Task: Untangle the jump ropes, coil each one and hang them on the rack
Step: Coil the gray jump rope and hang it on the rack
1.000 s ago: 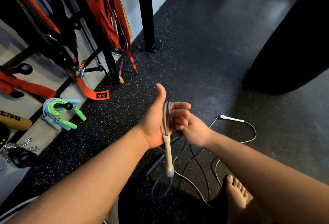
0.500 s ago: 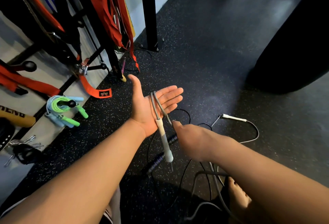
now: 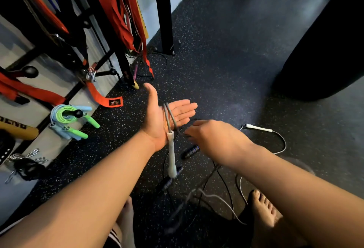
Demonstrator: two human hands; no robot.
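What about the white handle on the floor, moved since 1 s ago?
No. The floor handle sits where it was, same gap to the bag.

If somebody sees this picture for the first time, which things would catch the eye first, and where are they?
First the open left hand in the middle, a grey rope looped over its palm and a white handle hanging below, with the right hand at the rope just beside it. Next, the bright green and blue ropes coiled on a rack peg at the left, below orange straps.
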